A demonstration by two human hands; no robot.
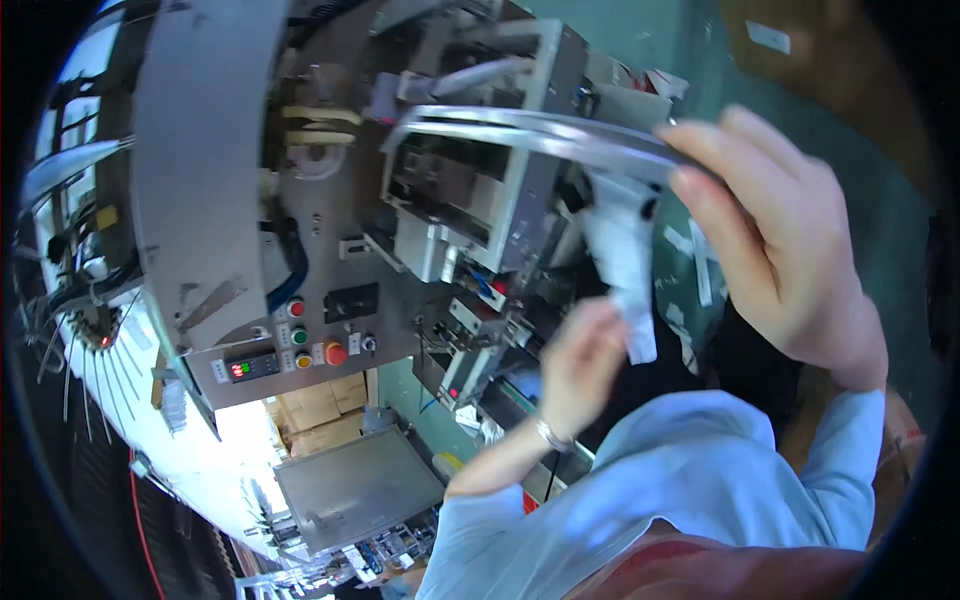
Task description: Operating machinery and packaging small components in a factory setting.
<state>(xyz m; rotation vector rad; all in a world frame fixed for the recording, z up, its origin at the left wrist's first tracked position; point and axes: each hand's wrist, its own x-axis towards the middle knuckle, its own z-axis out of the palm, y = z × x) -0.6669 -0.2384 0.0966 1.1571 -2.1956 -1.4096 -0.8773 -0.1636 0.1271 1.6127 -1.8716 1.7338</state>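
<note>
My right hand (775, 230) is raised at the right, thumb and forefinger pinched on the end of a long, shiny silver strip (560, 137). The strip looks doubled and slightly bowed, and it reaches left across the front of a machine (520, 200). Lower and further left, my left hand (580, 365) is smeared by motion, with a bracelet at its wrist. Its fingers look curled beside the edge of a white film strip (622, 235) that hangs below the silver one. Whether they grip the film cannot be made out.
A steel panel (390, 300) carries coloured push buttons (300, 336), a red knob (335, 353) and a small lit display (253, 368). Cardboard boxes (325, 408) and a grey metal cabinet (358, 485) stand beyond it. White scraps (702, 262) lie on the green floor (690, 50).
</note>
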